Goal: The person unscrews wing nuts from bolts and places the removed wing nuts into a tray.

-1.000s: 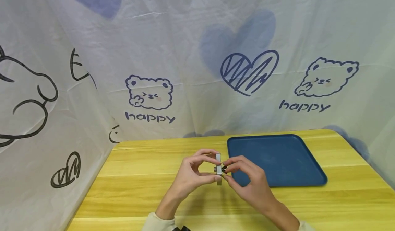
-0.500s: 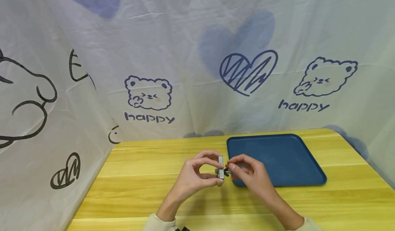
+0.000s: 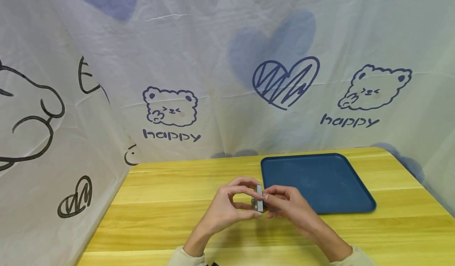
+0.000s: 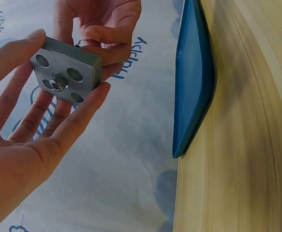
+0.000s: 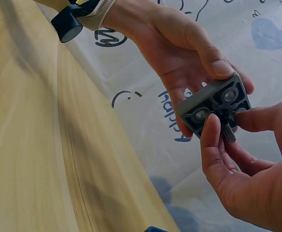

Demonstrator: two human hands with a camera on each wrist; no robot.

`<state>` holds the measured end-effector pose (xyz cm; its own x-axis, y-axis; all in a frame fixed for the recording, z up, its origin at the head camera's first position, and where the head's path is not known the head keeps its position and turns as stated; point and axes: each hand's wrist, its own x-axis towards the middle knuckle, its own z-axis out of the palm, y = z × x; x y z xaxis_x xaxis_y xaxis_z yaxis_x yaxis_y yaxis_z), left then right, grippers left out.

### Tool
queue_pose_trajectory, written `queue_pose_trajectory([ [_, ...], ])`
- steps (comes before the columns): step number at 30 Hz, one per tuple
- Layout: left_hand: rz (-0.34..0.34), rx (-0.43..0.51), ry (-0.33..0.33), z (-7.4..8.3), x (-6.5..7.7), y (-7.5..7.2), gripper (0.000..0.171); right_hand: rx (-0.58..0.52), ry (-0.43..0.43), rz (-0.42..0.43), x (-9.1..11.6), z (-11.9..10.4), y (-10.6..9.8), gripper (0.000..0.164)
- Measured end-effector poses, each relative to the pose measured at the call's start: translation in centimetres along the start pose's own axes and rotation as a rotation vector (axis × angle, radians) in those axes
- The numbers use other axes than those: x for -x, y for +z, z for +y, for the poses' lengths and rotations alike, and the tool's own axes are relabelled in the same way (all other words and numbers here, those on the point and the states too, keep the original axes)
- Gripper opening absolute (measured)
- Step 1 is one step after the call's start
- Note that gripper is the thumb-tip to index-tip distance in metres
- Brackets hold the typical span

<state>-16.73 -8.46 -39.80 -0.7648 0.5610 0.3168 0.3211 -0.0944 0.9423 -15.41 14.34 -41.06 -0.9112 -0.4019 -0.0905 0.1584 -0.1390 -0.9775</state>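
Above the table my left hand point(image 3: 225, 206) holds a square grey plate point(image 4: 88, 62) by its edges, thumb on one side and fingers on the other. The left wrist view shows four round corner holes and a bolt head point(image 4: 58, 83) at the centre. On the plate's ribbed dark back, in the right wrist view, a threaded bolt end point(image 5: 229, 134) sticks out. My right hand point(image 3: 296, 212) has thumb and forefinger point(image 5: 257, 118) on either side of that bolt, pinching a small black piece point(image 5: 224, 115) around it. The fingers partly hide this piece.
A blue tray point(image 3: 320, 183) lies behind and to the right of the hands on the wood-grained table point(image 3: 170, 191). A white cloth point(image 3: 220, 60) with printed bears and hearts hangs behind and at the left side.
Both hands and the plate have shifted slightly right and downward. The right fingers drew back along the bolt, then closed in against the plate's back again.
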Motion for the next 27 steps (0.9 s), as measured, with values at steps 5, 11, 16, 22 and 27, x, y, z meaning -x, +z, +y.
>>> queue_pose_trajectory([
  [5, 0.004, -0.005, -0.007, 0.0, 0.0, 0.0, 0.028, -0.040, 0.001, -0.027, 0.0, 0.1, -0.2, 0.022],
  [11, 0.013, 0.000, -0.013, 0.0, 0.1, -0.1, 0.028, -0.004, -0.009, -0.005, -0.1, 0.2, -0.3, 0.027],
  [16, 0.023, 0.020, -0.005, 0.0, 0.1, -0.3, 0.029, 0.077, -0.058, 0.030, 0.0, 0.2, 0.0, 0.031],
  [22, 0.035, 0.044, 0.002, 0.1, 0.1, -0.6, 0.030, 0.186, -0.202, 0.072, 0.1, 0.2, 0.7, 0.027],
  [27, 0.046, 0.070, -0.013, 0.3, 0.1, -0.8, 0.030, 0.327, -0.398, 0.115, 0.2, 0.4, 1.4, 0.015],
])
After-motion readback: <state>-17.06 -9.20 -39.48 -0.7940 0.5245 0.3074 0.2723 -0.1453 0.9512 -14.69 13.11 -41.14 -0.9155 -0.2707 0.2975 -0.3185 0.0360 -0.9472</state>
